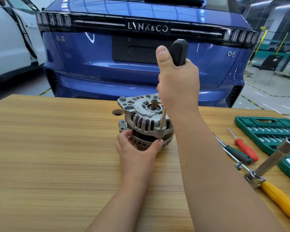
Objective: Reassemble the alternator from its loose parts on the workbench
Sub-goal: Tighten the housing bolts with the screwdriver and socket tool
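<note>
While a white car [10, 47] with its door open stands at the far left edge, the wooden surface [57, 156] spreads across the lower part of the view, bare on its left side. Near the middle of the far edge of the surface stands the alternator [146, 121], its ribbed silver housing upright with the shaft end pointing up. The left hand [137, 146] is curled around the lower front of the housing, thumb and fingers pressed against the finned rim. Above it, the right hand [177, 82] is closed in a fist around the black handle of a nut driver [179, 52], held upright; its metal shank [162, 119] runs down to a bolt on the right side of the housing. Behind the surface sits the rear of a blue car [141, 67]. To the right of the right forearm lie a green-handled screwdriver [236, 154] and a red-handled screwdriver [244, 148], just beside each other. Further right, an open green socket case [266, 131] rests near the edge, and a yellow-handled tool [278, 196] with a long socket [274, 156] fitted lies in front of it.
</note>
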Motion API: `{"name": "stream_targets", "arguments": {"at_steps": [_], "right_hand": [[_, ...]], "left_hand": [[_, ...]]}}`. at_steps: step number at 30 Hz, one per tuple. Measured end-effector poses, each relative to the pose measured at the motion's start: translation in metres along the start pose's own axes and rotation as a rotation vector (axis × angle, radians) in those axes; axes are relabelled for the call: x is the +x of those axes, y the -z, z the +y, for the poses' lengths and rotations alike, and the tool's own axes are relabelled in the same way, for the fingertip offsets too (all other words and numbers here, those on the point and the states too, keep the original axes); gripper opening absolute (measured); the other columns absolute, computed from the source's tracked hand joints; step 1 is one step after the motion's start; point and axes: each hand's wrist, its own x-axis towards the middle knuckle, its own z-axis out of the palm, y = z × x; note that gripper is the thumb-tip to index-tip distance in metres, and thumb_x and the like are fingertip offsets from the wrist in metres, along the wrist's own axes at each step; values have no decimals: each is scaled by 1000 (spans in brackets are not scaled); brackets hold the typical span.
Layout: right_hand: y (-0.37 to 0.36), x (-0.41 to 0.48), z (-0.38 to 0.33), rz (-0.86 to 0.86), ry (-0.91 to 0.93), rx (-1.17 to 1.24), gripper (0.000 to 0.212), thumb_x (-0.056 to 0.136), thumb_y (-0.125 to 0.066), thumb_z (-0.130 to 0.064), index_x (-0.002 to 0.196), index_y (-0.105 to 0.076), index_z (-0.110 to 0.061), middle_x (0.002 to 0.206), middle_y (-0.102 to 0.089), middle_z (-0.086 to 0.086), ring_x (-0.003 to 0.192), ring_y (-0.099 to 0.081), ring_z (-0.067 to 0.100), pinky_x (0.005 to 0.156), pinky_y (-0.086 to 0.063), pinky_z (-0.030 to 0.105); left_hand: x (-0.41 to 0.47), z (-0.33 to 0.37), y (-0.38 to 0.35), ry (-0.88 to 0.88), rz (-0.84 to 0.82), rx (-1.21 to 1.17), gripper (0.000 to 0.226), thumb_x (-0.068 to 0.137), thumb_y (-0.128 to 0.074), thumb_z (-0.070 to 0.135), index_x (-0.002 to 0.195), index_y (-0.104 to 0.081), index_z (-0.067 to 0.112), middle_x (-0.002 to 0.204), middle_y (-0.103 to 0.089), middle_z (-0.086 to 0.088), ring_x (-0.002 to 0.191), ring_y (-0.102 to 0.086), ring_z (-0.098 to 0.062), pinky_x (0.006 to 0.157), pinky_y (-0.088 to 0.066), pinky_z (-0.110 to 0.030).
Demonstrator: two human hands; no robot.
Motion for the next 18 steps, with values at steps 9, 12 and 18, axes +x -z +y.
{"name": "stream_targets", "arguments": {"at_steps": [9,12,18], "right_hand": [[38,10,34,-686,-340,287,40,91,-47,-44,60,-33,-23,49,-25,-7,42,-19,12,41,-18,22],[30,4,33,-554,-264,210,46,93,-49,-44,54,-33,-26,46,-26,-8,40,-19,12,39,-21,19],[22,-7,35,-281,-142,77,46,91,-52,-47,58,-31,-24,45,-29,-6,41,-22,14,41,-23,24]], "left_hand": [[-2,-4,-7,-26,21,60,73,57,-85,48,100,-26,49,105,-30,23,96,-40,19,65,-31,-1],[-2,-3,-7,-19,15,56,73,56,-85,48,99,-26,49,105,-30,24,95,-41,20,68,-31,-1],[0,0,-7,-4,2,75,75,56,-85,47,104,-27,43,113,-33,12,94,-39,15,67,-30,-1]]}}
